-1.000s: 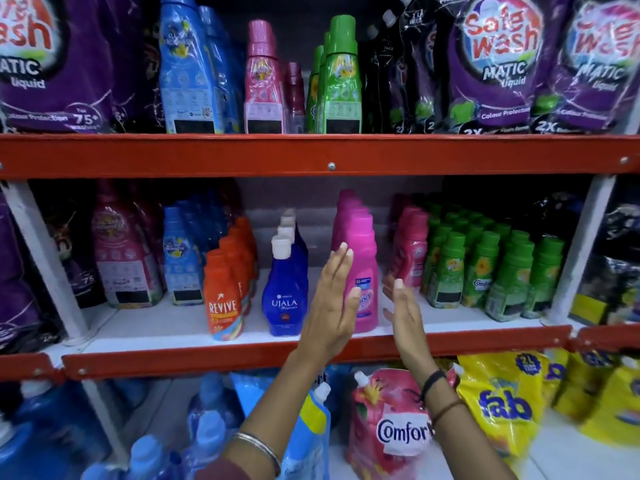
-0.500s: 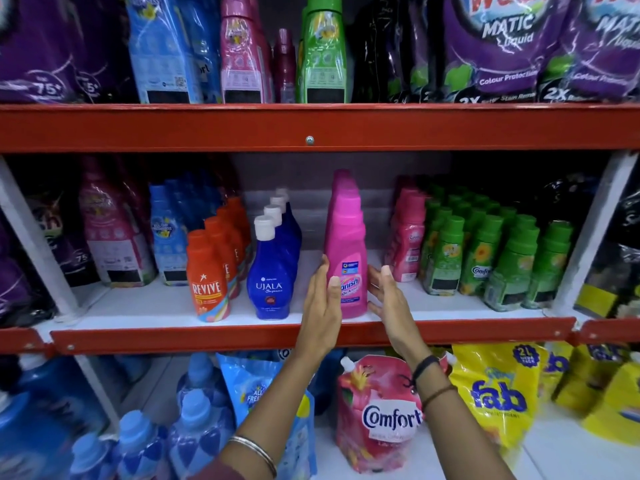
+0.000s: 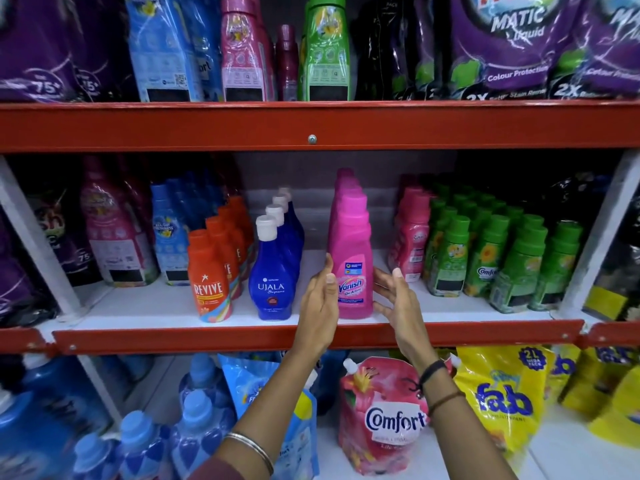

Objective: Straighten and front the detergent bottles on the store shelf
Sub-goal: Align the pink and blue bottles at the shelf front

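A pink Vanish bottle point(image 3: 351, 258) stands upright at the front edge of the middle shelf point(image 3: 311, 336), label facing out, with more pink bottles in a row behind it. My left hand point(image 3: 320, 303) lies flat against its left side, fingers extended. My right hand point(image 3: 398, 303) is just off its right side with fingers spread, not clearly touching. Neither hand grips the bottle.
Left of the pink row stand blue Ujala bottles point(image 3: 272, 271) and orange Revive bottles point(image 3: 209, 278). On the right are small pink bottles point(image 3: 410, 233) and green Comfort bottles point(image 3: 485, 258). A Comfort pouch point(image 3: 381, 417) and a yellow fab pouch point(image 3: 502, 400) sit on the shelf below.
Both hands came down from raised, in front of the bottles, to either side of the front Vanish bottle. The front bottle now sits at the shelf edge.
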{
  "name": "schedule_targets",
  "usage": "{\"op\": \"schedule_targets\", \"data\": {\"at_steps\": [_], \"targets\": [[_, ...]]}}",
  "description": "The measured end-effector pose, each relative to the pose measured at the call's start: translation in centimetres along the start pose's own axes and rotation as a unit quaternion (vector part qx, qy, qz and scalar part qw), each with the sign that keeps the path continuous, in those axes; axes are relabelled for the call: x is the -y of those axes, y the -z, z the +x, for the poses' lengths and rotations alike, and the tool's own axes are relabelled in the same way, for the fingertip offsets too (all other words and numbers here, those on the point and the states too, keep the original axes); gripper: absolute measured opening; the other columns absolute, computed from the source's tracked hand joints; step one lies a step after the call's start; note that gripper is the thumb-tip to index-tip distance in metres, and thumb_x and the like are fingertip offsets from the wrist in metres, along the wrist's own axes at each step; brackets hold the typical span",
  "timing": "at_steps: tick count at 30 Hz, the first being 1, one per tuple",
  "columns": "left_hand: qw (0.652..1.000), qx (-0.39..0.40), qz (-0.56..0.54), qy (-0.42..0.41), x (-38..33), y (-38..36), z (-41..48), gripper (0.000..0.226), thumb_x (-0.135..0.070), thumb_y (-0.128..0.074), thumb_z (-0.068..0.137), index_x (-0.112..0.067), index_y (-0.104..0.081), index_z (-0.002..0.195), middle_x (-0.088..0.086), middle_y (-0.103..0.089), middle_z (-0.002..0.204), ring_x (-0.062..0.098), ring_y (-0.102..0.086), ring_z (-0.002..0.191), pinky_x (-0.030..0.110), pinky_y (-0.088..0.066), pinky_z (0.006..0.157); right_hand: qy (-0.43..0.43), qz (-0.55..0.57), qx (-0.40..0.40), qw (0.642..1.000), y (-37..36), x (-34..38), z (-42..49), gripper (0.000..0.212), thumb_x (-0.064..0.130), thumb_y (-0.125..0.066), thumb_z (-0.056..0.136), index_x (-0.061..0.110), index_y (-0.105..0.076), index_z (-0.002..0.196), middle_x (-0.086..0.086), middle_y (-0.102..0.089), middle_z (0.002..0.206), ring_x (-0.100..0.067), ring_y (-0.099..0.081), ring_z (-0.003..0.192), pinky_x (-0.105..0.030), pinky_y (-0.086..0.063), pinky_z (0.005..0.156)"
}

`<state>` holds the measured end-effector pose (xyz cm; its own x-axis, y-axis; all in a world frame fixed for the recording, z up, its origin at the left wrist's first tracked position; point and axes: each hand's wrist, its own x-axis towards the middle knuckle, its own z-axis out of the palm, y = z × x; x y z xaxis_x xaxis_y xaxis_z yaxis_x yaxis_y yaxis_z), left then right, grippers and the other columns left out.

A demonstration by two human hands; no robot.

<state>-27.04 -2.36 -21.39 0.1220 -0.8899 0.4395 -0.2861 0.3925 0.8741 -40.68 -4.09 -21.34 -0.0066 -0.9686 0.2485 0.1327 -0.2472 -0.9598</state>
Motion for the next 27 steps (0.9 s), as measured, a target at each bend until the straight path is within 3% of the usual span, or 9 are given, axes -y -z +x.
{"op": "schedule_targets", "data": {"at_steps": [4, 8, 10, 12, 16, 19, 22, 24, 27], "targets": [[1.000, -0.010, 0.013, -0.008, -0.2, 0.0, -0.1, 0.052, -0.040, -0.026, 0.098, -0.023, -0.032, 0.147, -0.006, -0.047, 0.126, -0.016, -0.045, 0.099, -0.007, -0.033, 0.075, 0.001, -0.007, -0.003, 1.000, -0.1, 0.1, -0.1, 0.052, 0.045, -0.027, 0.097, 0.013, -0.054, 0.128, -0.005, -0.060, 0.124, -0.010, -0.058, 0.109, -0.039, -0.047, 0.100], [0.999, 0.001, 0.034, -0.016, -0.5, 0.2, -0.3, 0.054, -0.042, -0.025, 0.097, -0.024, -0.027, 0.148, -0.008, -0.041, 0.130, -0.022, -0.039, 0.102, -0.009, -0.029, 0.078, 0.017, -0.025, -0.006, 1.000, -0.3, 0.1, -0.4, 0.065, 0.063, -0.033, 0.085, 0.021, -0.051, 0.131, -0.004, -0.056, 0.135, -0.014, -0.054, 0.122, -0.039, -0.045, 0.105], [0.999, -0.008, 0.025, -0.032, -0.4, 0.4, -1.0, 0.052, -0.045, -0.025, 0.099, -0.024, -0.029, 0.147, -0.007, -0.036, 0.143, -0.017, -0.035, 0.119, -0.002, -0.028, 0.097, 0.069, -0.061, -0.049, 0.995, -0.9, 0.0, -1.1, 0.059, 0.060, -0.036, 0.089, 0.023, -0.048, 0.133, 0.001, -0.051, 0.137, -0.002, -0.048, 0.123, -0.019, -0.041, 0.104], [0.995, -0.062, 0.012, -0.078, -0.1, 1.0, -2.1, 0.054, -0.053, -0.024, 0.099, -0.024, -0.033, 0.144, -0.008, -0.033, 0.150, -0.013, -0.024, 0.133, 0.013, -0.021, 0.112, 0.148, -0.094, -0.103, 0.979, -2.0, 0.1, -2.4, 0.051, 0.049, -0.037, 0.093, 0.019, -0.048, 0.132, 0.002, -0.050, 0.131, 0.015, -0.046, 0.113, 0.002, -0.035, 0.088], [0.969, -0.192, -0.012, -0.154, 1.1, 4.0, -3.1, 0.052, -0.054, -0.018, 0.098, -0.029, -0.035, 0.141, -0.004, -0.036, 0.151, 0.007, -0.025, 0.142, 0.021, -0.018, 0.116, 0.217, -0.089, -0.057, 0.970, -5.6, -0.7, -4.3, 0.040, 0.055, -0.035, 0.089, 0.036, -0.053, 0.120, 0.000, -0.057, 0.127, -0.003, -0.050, 0.121, -0.017, -0.039, 0.101], [0.972, -0.217, -0.036, -0.084, 1.8, 6.6, -2.5, 0.045, -0.056, -0.019, 0.095, -0.044, -0.032, 0.137, -0.004, -0.033, 0.153, 0.011, -0.023, 0.143, 0.041, -0.020, 0.119, 0.164, -0.092, 0.022, 0.982, -9.4, -1.4, -4.3, 0.061, 0.075, -0.028, 0.080, 0.040, -0.045, 0.126, 0.004, -0.049, 0.140, -0.010, -0.040, 0.134, -0.031, -0.031, 0.113], [0.983, -0.175, -0.045, -0.019, 2.5, 8.5, -1.4, 0.072, -0.078, -0.014, 0.083, -0.039, -0.032, 0.141, -0.005, -0.030, 0.154, 0.009, -0.021, 0.144, 0.044, -0.018, 0.120, 0.094, -0.082, 0.034, 0.992, -12.1, -1.3, -3.4, 0.072, 0.082, -0.021, 0.075, 0.038, -0.037, 0.128, 0.012, -0.042, 0.138, -0.004, -0.037, 0.132, -0.036, -0.026, 0.117], [0.990, -0.135, -0.048, -0.016, 2.6, 9.4, -1.0, 0.082, -0.082, -0.012, 0.081, -0.034, -0.034, 0.144, -0.004, -0.032, 0.153, 0.002, -0.026, 0.140, 0.034, -0.022, 0.119, 0.063, -0.049, 0.028, 0.996, -12.9, -1.3, -2.7, 0.057, 0.079, -0.022, 0.078, 0.044, -0.043, 0.118, 0.016, -0.048, 0.129, -0.004, -0.043, 0.127, -0.041, -0.029, 0.116], [0.995, -0.084, -0.048, -0.028, 2.4, 9.9, -0.9, 0.086, -0.085, -0.012, 0.078, -0.033, -0.038, 0.141, -0.006, -0.039, 0.147, -0.025, -0.033, 0.120, -0.003, -0.026, 0.095, 0.037, -0.019, 0.025, 0.999, -13.2, -1.3, -2.1, 0.074, 0.081, -0.025, 0.077, 0.031, -0.053, 0.124, 0.005, -0.057, 0.130, -0.004, -0.052, 0.121, -0.038, -0.040, 0.109]]}}
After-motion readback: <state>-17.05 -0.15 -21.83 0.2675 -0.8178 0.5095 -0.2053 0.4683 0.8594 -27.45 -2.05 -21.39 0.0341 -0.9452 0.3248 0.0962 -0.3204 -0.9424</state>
